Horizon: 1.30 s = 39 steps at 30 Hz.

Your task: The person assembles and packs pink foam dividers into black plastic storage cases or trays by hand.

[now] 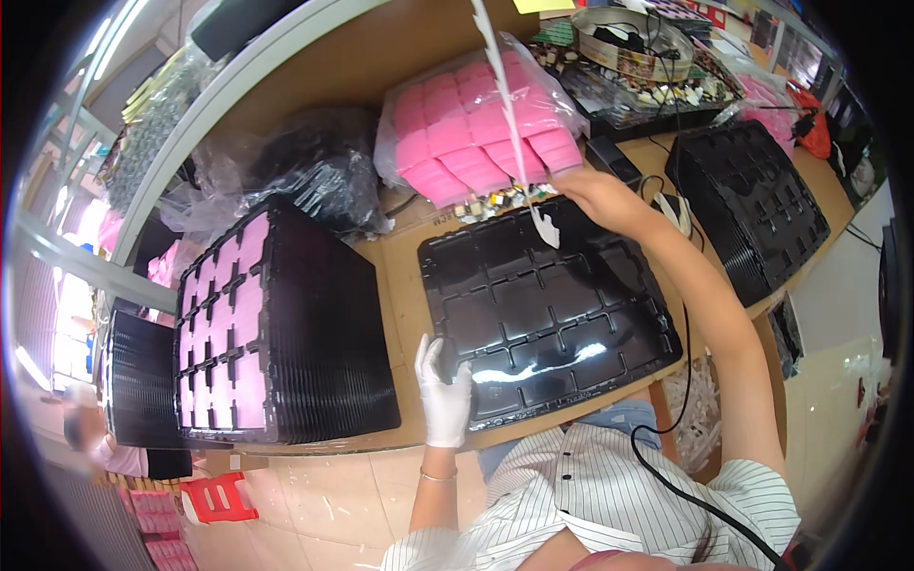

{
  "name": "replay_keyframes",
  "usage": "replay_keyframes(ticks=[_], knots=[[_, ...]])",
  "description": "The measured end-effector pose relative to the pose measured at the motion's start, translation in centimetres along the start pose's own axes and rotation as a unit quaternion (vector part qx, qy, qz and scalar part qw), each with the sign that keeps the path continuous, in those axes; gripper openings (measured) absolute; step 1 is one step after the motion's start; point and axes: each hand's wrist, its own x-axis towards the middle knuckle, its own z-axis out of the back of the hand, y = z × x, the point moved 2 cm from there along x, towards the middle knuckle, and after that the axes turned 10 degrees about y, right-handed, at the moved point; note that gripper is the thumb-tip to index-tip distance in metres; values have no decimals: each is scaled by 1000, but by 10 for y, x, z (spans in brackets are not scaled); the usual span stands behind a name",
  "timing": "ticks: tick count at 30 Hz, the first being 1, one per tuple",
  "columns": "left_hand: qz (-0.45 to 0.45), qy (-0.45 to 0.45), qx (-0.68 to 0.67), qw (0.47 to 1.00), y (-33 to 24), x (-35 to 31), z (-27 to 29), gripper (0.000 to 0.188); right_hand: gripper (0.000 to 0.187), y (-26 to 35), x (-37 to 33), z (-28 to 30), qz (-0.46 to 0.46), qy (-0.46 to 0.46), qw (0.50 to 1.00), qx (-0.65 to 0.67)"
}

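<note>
Your gloved left hand (444, 400) pinches the empty black tray's (547, 305) lower-left corner; your right hand (592, 195), at its upper edge, grasps a white strip (545, 225).

Glossy black moulded plastic tray (547, 309) with a grid of shallow rectangular compartments – all bare, lying flat on the wooden tabletop, slightly skewed, its near-left corner under the gloved left hand (444, 390). Narrow white paper strip (509, 114) – long, curling, hanging from above the far edge down to the tray's far side, its lower end pinched at the bare right hand (592, 195). Clear plastic bag of pink foam squares (466, 133) just beyond the tray, bulging, stacks lying tilted.
</note>
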Motion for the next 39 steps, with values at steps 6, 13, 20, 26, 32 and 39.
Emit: replay_keyframes(ticks=[6, 13, 20, 26, 32, 39], knots=[[-25, -26, 68, 997, -11, -6, 9, 47, 28, -98, 104, -42, -27, -98, 955, -277], [-127, -80, 75, 986, -46, 35, 16, 31, 27, -119, 148, -8, -77, 96, 990, -68], [-356, -11, 39, 934, -98, 147, -24, 22, 18, -181, 165, -13, -113, 204, 972, 29], [-406, 139, 41, 902, -100, 219, -92, 29, 16, -166, 166, -12, -158, 138, 975, -68], [-415, 64, 326, 847, -91, 298, -161, 56, 14, -69, 150, 5, -130, -222, 961, 106], [-230, 206, 317, 897, -121, 296, -150, 43, 23, -24, 60, -12, -273, -161, 633, 706]])
